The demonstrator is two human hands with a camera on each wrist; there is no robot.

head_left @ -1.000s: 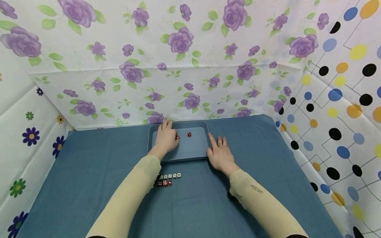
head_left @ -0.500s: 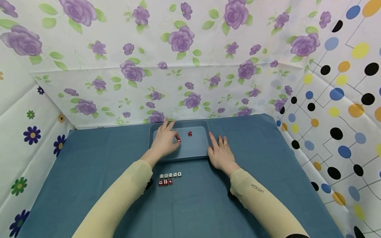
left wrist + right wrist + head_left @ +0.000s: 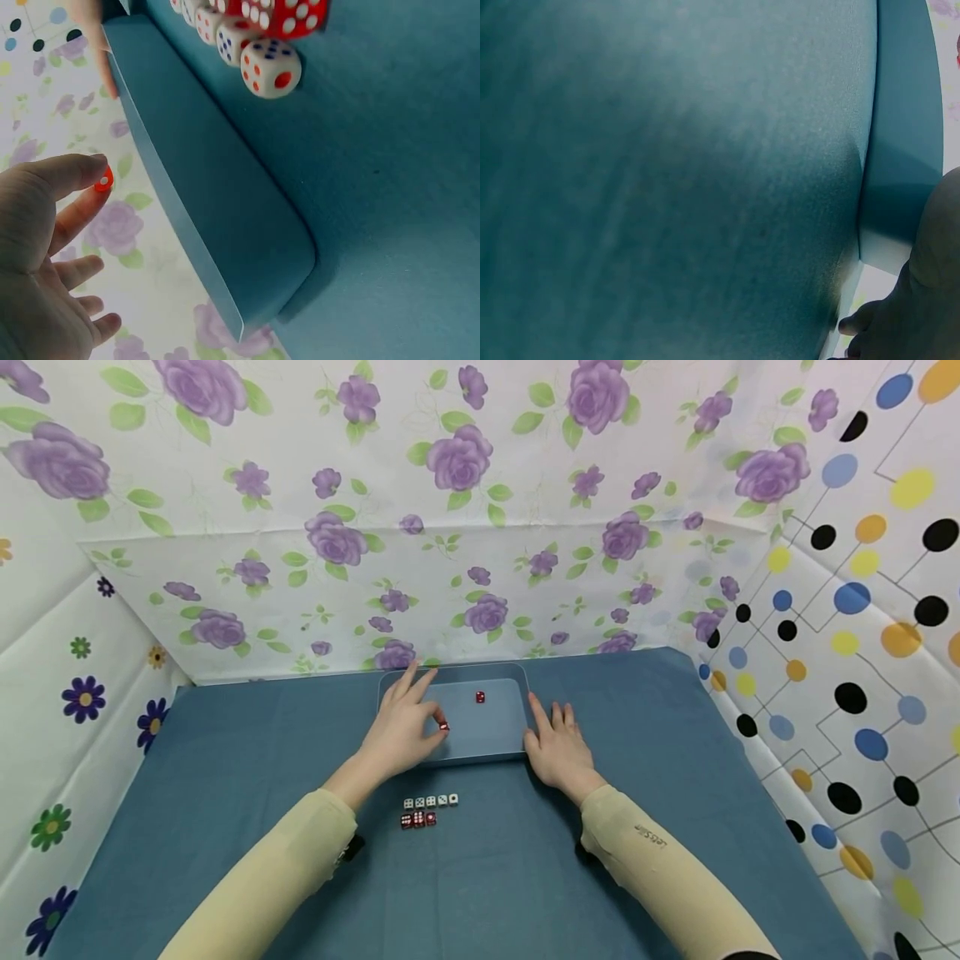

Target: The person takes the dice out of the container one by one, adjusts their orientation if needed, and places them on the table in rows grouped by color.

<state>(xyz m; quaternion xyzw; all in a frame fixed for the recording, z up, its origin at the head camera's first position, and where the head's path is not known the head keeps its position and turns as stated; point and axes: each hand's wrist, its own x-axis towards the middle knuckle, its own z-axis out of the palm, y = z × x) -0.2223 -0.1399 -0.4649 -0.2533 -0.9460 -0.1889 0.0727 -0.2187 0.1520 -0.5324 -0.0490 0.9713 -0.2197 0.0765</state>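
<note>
My left hand [image 3: 397,727] pinches a small red die [image 3: 444,727] between thumb and forefinger, its other fingers spread. It is over the left part of a blue-grey tray [image 3: 487,739]. The left wrist view shows the pinched die [image 3: 104,179] at the fingertips, above the tray's rim level. Another red die [image 3: 480,697] lies in the tray toward the back. My right hand [image 3: 558,750] rests against the tray's right side with fingers extended. In the right wrist view, part of that hand [image 3: 930,285] appears beside the tray wall [image 3: 904,150].
In front of the tray, several white dice [image 3: 431,802] form a row on the blue cloth [image 3: 480,877]. Three red dice [image 3: 418,820] line up just nearer to me. Flowered sheeting [image 3: 337,610] stands behind, and dotted sheeting [image 3: 847,693] on the right.
My left hand has lifted the red die and drawn it left and toward me, off the tray's middle. The right hand keeps its place at the tray's side.
</note>
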